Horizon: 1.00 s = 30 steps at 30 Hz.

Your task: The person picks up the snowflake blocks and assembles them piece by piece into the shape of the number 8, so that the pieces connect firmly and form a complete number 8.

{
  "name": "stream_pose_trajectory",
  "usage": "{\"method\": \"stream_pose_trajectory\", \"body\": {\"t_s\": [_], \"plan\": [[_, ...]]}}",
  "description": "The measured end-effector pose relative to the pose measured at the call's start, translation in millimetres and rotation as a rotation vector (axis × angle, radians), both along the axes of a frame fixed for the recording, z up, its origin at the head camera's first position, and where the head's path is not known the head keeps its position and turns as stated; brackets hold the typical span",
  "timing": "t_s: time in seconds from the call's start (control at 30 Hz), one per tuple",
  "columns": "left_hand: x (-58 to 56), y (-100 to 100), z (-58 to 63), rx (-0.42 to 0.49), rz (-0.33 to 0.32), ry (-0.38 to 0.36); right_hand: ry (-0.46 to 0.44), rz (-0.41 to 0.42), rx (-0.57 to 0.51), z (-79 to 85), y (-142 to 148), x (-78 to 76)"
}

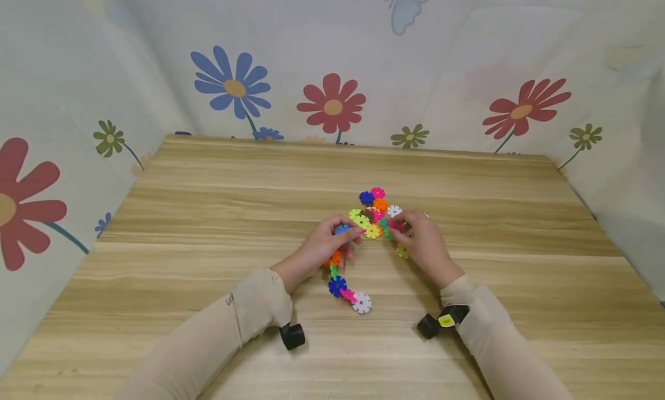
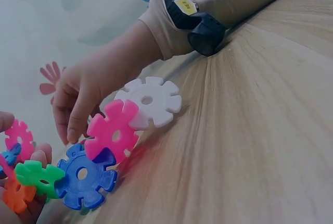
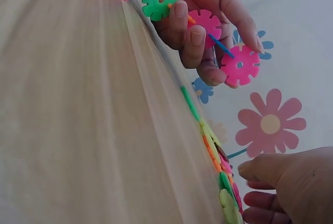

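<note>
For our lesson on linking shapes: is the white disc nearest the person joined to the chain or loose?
Joined: the left wrist view shows the white disc interlocked at its edge with the neighbouring pink disc.

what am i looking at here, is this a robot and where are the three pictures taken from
There is no robot: these are a person's two bare hands, the left hand and the right hand. The widest picture comes from a camera worn on the head, looking forward and down. The other two come from cameras worn on the left and right wrists, each looking at that hand's work.

On the brown wood-grain table lies a loose cluster of small, multicoloured, notched plastic discs. Behind stands a pale backdrop printed with flowers.

The left hand holds a multicoloured chain of similar discs slotted together, with a white notched disc at one end. The right hand's fingers are at the cluster; whether they grip a disc is hard to tell.
</note>
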<state>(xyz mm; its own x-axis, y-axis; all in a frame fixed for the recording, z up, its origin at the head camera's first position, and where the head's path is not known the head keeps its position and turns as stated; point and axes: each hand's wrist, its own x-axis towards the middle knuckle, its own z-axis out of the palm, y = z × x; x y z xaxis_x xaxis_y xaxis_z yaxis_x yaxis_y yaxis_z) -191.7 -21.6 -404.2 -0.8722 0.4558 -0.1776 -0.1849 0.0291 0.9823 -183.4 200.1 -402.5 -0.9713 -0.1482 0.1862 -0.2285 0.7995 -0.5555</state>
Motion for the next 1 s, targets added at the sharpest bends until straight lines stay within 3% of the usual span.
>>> {"method": "stream_pose_trajectory", "body": {"t_s": [0.23,0.73,1.0], "plan": [[-0.3,0.7,-0.7,-0.018,-0.022,-0.008,-0.007,0.000,0.100,1.7,1.1,-0.1],[-0.2,1.0,-3.4,-0.039,-0.051,0.019,0.017,-0.089,0.074,-5.3,3.5,-2.7],[0.7,0.3,-2.8,-0.043,-0.069,-0.003,0.019,-0.077,0.057,-8.6,5.7,-6.1]]}}
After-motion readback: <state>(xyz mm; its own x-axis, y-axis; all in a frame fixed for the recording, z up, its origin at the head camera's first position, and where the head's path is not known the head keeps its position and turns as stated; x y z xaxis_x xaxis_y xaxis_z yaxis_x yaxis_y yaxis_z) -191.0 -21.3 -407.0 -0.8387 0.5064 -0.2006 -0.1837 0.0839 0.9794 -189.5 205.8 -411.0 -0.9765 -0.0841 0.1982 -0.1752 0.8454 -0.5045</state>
